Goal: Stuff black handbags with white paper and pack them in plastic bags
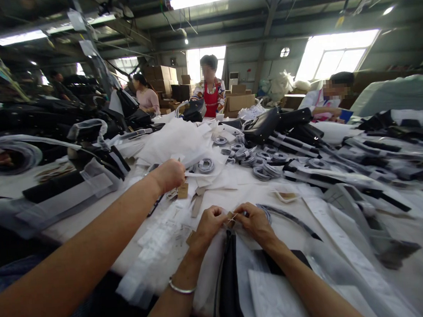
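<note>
Two bare hands work close together over a pale table (pixel 248 188). The left hand (pixel 211 224), with a silver bangle at its wrist, and the right hand (pixel 253 222) each pinch thumb against finger on a thin white string (pixel 231 219), whose strands cross between the fingertips beside a small brown piece, perhaps a tag. Just below is the top end of a black bag (pixel 228 280), which lies between the forearms with white wrapping sheet (pixel 244 275) along its side; whether the string is joined to it is unclear. With string this fine, it seems best to keep both pinches near the crossing, pull evenly, and hold the sheet clear of the strands. A co-worker's fist (pixel 171 173) reaches in from the left, near a loose brown tag (pixel 183 190); beyond it lie wrapped grey coils (pixel 206 165).
</note>
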Available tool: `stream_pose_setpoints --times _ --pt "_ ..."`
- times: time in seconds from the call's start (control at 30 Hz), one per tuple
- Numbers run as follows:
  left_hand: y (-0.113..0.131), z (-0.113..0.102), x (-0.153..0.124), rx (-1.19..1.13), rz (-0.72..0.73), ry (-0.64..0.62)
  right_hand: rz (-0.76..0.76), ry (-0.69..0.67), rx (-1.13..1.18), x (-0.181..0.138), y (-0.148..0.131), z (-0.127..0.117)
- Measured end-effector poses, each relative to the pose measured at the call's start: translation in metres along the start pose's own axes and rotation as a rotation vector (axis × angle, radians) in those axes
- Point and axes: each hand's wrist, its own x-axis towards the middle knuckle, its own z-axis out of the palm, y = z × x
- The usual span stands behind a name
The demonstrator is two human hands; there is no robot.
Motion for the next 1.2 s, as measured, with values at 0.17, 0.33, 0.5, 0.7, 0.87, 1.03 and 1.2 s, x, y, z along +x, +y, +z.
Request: stream_pose_setpoints --times 0.17,0.33,0.5,0.7,0.87,1.03,1.2 --pt "-0.008 0.003 0.003 -0.031 -0.051 -0.017 -0.066 -0.072 -0.242 0.001 0.001 -0.006" --pt "0.003 -0.055 -0.014 -0.025 -0.021 -0.035 -0.035 -0.105 -0.48 -0.001 -0.01 -0.008" --pt "0.019 -0.163 -0.029 0.046 0.05 -0.082 -0.018 -0.112 -0.522 -0.001 -0.011 -0.007" --pt "0.013 -0.204 -0.025 0.291 0.384 -0.232 -0.083 0.039 -0.133 0.001 0.003 -0.009" --pt "-0.009 -0.194 -0.025 0.269 0.368 -0.33 -0.074 -0.048 0.145 0.002 -0.006 -0.008" --pt "-0.015 -0.192 -0.022 0.468 0.506 -0.396 0.032 -0.171 0.156 0.001 -0.009 -0.01" --pt "-0.013 -0.189 -0.02 0.645 0.621 -0.365 0.054 -0.09 0.116 0.0 -0.005 -0.009"
